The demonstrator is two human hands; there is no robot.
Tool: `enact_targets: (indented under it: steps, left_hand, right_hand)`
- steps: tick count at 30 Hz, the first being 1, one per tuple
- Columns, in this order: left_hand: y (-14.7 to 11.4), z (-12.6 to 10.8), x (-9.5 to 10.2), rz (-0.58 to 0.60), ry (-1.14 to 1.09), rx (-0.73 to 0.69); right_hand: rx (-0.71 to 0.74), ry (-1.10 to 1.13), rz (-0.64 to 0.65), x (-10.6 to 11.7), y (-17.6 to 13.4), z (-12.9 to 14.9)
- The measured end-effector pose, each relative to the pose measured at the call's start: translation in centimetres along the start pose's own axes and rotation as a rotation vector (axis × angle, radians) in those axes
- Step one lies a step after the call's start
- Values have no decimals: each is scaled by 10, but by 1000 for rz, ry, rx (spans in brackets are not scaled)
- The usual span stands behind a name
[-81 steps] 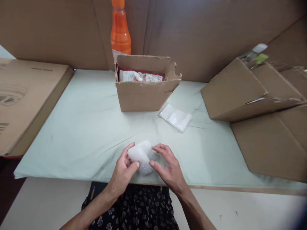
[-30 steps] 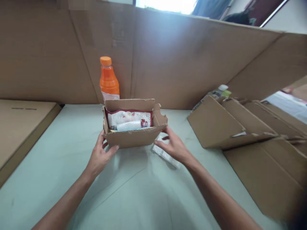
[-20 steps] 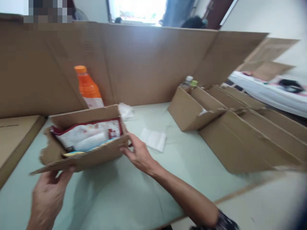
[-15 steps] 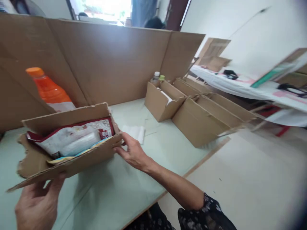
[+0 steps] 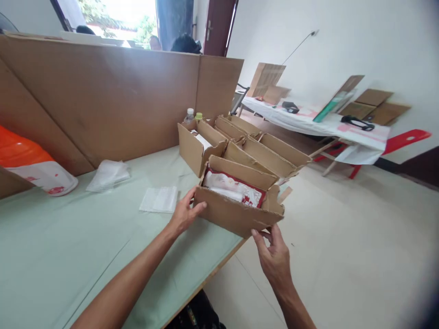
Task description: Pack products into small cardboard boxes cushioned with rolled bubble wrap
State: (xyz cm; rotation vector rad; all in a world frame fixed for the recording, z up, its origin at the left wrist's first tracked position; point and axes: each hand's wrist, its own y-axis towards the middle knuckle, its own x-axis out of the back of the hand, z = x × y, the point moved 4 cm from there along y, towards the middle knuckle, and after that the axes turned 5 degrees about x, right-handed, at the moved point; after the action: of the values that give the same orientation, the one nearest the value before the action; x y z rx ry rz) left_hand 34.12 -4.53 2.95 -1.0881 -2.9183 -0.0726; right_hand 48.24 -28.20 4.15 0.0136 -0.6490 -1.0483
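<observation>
Between my two hands is an open cardboard box point(image 5: 233, 214), at the right edge of the table. My left hand point(image 5: 185, 211) grips its left end, thumb on the near wall. At the lower right corner, my right hand point(image 5: 272, 251) holds the box from below, its fingertips partly hidden. Inside lies a red and white plastic packet point(image 5: 236, 187). Right behind stand more open cardboard boxes point(image 5: 267, 155), close against the held one; I cannot tell whether they touch. Another box point(image 5: 192, 148) with bottles behind it stands to their left.
Folded clear plastic bags point(image 5: 159, 199) lie on the pale green table point(image 5: 103, 256). An orange and white bottle point(image 5: 30, 160) is at the far left. A tall cardboard panel point(image 5: 137, 100) runs along the back. Beyond the floor stands a white-covered table point(image 5: 308, 123).
The box with the packet has moved from the left of the table to the right edge beside the other boxes, turned around, both hands still on it. My view has swung right.
</observation>
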Motion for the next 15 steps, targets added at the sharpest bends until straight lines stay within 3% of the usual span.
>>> enact_targets:
  steps: [3,6,11,15]
  left_hand:
    - [19,10,-17,-156,23,54]
    - [11,24,-37,-253,29,90]
    - [-1,31,-76,-171,7,44]
    - [11,33,-87,-73,41,5]
  right_hand:
    - [17,85,-25,-13,-13,-16]
    - [31,187,-19,-34,-25,-29]
    - [45,284,-18,-56,-22,-33]
    - [102,277,22,-67,-10,-26]
